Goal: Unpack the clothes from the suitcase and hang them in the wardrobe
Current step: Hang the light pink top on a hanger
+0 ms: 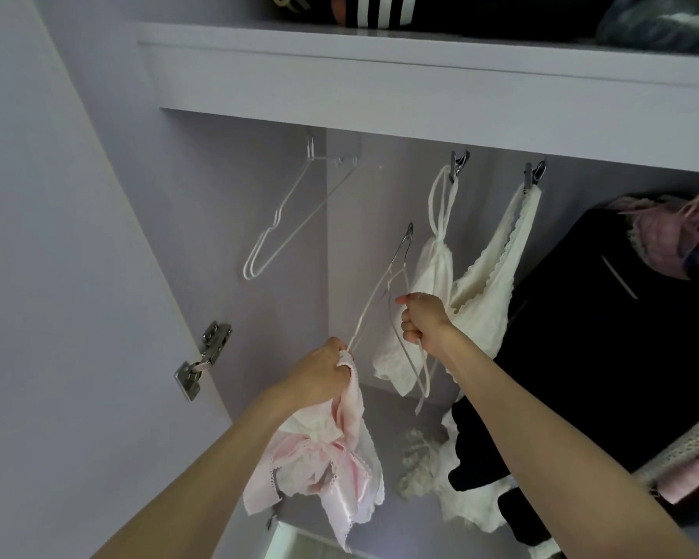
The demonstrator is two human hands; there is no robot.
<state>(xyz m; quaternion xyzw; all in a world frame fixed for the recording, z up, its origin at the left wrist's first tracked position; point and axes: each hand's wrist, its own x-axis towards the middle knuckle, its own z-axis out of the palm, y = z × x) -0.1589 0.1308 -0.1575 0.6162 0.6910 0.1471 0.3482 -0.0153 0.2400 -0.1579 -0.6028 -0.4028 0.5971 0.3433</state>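
Wardrobe interior (283,219), pale lilac, seen from below; a shelf (380,74) ran across the top, and a door hinge (202,359) sat at lower left. Item: empty white wire hangers (287,219), hung at upper left. Item: two cream garments (481,284), held up by metal clips (459,165) at centre. Item: dark clothing (606,336), hung at right. Item: pink and white lace-edged garment (331,470), bunched and dangling below the left hand (323,377), whose grip was curled tightly round its top edge. Item: wire hanger (384,292), tilted, hook uppermost and off the rail; the right hand (420,320) held it, grip fisted round its wire.
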